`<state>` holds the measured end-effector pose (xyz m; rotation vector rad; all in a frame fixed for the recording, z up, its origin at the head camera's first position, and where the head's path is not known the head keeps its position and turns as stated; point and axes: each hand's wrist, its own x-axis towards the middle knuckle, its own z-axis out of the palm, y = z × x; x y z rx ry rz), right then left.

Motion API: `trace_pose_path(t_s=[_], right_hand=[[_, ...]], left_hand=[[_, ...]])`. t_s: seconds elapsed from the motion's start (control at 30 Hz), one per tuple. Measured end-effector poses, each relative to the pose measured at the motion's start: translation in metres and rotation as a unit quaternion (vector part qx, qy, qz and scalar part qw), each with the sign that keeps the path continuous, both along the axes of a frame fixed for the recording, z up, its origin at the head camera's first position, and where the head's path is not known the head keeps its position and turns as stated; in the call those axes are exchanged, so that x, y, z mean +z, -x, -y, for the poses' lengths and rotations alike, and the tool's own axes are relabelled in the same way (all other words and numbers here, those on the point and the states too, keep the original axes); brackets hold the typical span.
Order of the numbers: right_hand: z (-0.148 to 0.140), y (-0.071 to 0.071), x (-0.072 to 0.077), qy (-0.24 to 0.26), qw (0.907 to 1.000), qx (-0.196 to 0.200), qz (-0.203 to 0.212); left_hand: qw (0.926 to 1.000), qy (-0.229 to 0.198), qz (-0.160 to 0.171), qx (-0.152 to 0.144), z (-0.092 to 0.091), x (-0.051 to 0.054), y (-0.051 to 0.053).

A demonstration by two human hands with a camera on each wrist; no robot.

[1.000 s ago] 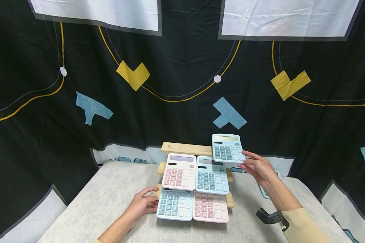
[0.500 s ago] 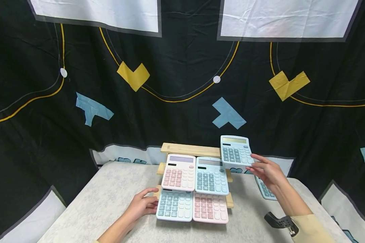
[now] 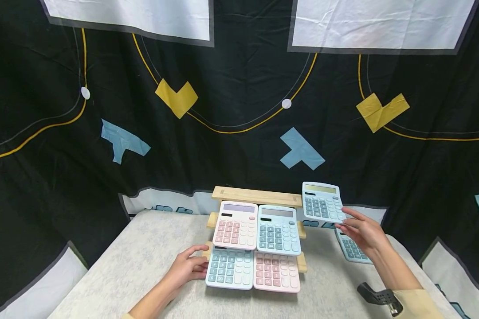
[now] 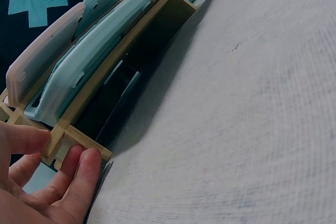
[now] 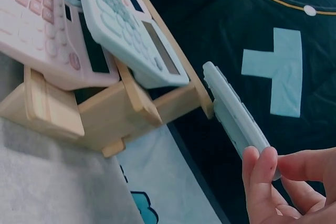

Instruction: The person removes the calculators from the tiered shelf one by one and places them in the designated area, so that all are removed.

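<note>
Pinching a light blue calculator (image 3: 322, 201) by its lower right corner, the right hand (image 3: 365, 230) keeps its grip clamped between thumb and fingers, with the keys facing the person. The calculator is up in the air at the right end of the wooden rack (image 3: 247, 194), level with the top rail. It looks close to that rail's end, but the edge-on angle from the right wrist makes it hard to tell whether they touch.

The left hand (image 3: 187, 268) has its grip clamped on the rack's lower left corner, fingertips against the wood near the tabletop (image 3: 123, 257).

Four calculators lean back on the rack in two tiers. On the upper tier, a pink calculator (image 3: 235, 226) is at left, with a blue one (image 3: 278, 230) just beside it. Below, the order is reversed: a blue calculator (image 3: 229, 268) at left, nearest the left hand, and a pink one (image 3: 276, 272) at right. One more blue calculator (image 3: 353, 248) lies on the tabletop at right, partly hidden by the right hand.

A black band (image 3: 377, 296) circles the right wrist by a cream sleeve (image 3: 419, 305). Behind hangs a black cloth (image 3: 239, 159) with yellow tape (image 3: 177, 102) and blue tape (image 3: 302, 148).
</note>
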<state>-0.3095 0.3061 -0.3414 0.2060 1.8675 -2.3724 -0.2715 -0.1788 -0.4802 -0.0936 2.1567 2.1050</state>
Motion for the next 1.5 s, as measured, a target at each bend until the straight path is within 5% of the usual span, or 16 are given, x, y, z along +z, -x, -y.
trace_pose_path(t_s=[0.43, 1.5], right_hand=[[-0.021, 0.001, -0.015, 0.018, 0.9993, -0.023, 0.025], [-0.019, 0.010, -0.097, -0.021, 0.9973, -0.057, 0.041]], left_hand=[[1.0000, -0.006, -0.001, -0.006, 0.001, 0.000, -0.001], [1.0000, -0.003, 0.000, -0.002, -0.001, 0.000, 0.000]])
